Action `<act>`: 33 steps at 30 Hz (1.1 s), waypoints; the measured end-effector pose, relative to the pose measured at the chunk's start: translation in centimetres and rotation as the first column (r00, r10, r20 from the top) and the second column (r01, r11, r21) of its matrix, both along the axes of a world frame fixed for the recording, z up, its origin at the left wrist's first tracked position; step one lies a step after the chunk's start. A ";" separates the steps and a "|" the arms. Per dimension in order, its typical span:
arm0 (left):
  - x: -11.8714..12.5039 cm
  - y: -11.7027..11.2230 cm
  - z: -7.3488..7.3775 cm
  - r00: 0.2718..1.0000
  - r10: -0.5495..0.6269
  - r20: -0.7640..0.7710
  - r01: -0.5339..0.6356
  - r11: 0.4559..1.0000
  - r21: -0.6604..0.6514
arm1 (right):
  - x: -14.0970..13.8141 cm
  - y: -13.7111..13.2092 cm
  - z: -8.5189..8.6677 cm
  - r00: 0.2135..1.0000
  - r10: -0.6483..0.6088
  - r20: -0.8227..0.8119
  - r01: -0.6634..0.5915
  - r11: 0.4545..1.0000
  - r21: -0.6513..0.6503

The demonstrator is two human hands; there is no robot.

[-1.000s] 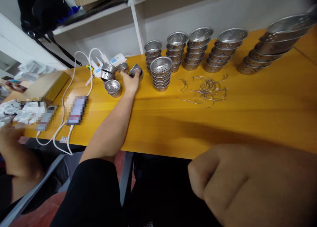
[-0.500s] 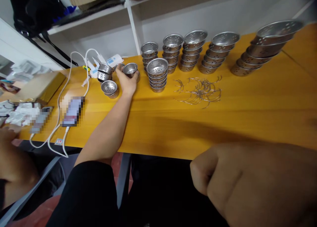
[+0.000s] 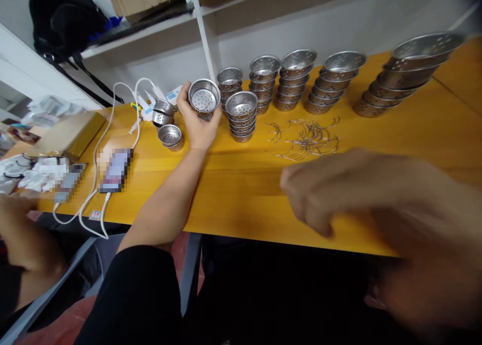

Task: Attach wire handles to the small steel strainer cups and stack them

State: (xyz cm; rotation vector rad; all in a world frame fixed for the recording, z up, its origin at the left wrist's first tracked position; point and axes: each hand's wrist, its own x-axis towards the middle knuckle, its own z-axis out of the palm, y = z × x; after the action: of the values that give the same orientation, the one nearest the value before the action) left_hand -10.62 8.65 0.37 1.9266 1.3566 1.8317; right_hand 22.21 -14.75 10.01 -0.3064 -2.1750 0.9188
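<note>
My left hand (image 3: 199, 124) is stretched out over the yellow table (image 3: 241, 194) and holds a small perforated metal cup (image 3: 204, 98) lifted off the surface, its open mouth tilted toward me. Just right of it stands a stack of the same cups (image 3: 241, 115). My right hand (image 3: 361, 204) hovers close to the camera above the table's front edge, blurred by motion, fingers curled downward and loosely apart with nothing visible in them. A heap of thin wire hooks (image 3: 305, 139) lies beyond it.
Several stacks of perforated metal cups (image 3: 297, 79) and larger bowls (image 3: 406, 74) line the back of the table. Loose cups (image 3: 170, 135), a phone (image 3: 115, 170), white cables (image 3: 98, 149) and a cardboard box (image 3: 70, 131) sit at left. Another person's arm (image 3: 26, 244) is at far left.
My left hand has picked a cup off the table and raised it. My right hand has left its fist and moved up and forward over the table edge.
</note>
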 end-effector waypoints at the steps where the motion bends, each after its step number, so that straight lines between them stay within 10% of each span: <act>1: 0.3 -0.6 0.3 0.999 -0.036 -0.028 0.037 0.999 0.038 | -0.6 1.6 0.8 0.998 0.066 0.026 -0.067 0.997 0.041; 8: 4.4 -5.9 1.5 0.904 -0.227 -0.361 0.267 0.961 0.066 | -1.2 8.6 -5.5 0.840 -0.537 -0.075 0.530 0.784 0.324; 13: 6.5 -7.8 0.9 0.810 -0.367 -0.457 0.458 0.883 0.103 | -1.0 9.0 -7.2 0.778 -0.627 0.023 0.562 0.712 0.421; 33: 6.6 -6.9 1.1 0.786 -0.397 -0.473 0.395 0.912 -0.110 | -1.2 9.4 -8.3 0.748 -0.663 -0.029 0.613 0.673 0.415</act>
State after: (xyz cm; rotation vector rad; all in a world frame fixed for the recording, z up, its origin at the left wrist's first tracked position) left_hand -4.04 1.73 1.46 2.5463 0.9346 1.1872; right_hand 21.05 -5.31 1.72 -0.8769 -2.0611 0.0424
